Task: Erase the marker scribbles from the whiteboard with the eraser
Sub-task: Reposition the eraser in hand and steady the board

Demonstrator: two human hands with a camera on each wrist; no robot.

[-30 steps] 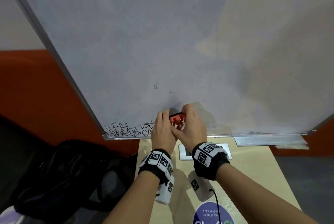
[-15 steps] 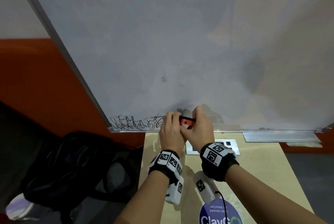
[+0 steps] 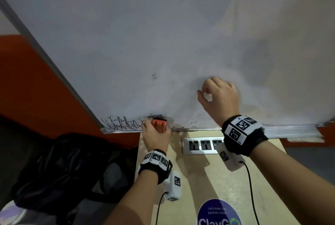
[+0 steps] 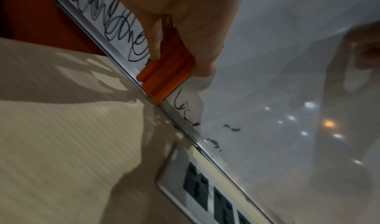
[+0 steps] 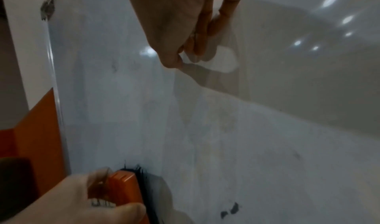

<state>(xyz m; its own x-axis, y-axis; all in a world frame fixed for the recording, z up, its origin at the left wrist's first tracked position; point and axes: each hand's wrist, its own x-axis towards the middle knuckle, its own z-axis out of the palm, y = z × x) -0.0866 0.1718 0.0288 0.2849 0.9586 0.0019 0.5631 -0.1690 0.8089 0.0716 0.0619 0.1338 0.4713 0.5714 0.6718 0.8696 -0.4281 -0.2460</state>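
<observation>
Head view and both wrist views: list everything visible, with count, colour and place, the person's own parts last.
whiteboard: one, white, upright behind the table
scribbles: one black patch, bottom left corner of the board, plus small specks further right
eraser: one, orange, on the board's bottom edge
table: one, light wood, under the board
socket strip: one, silver, on the table
sticker: one, blue, round, table's near edge
bag: one, black, left of the table
left hand: grips the eraser
right hand: fingers curled, holds nothing, by the board
</observation>
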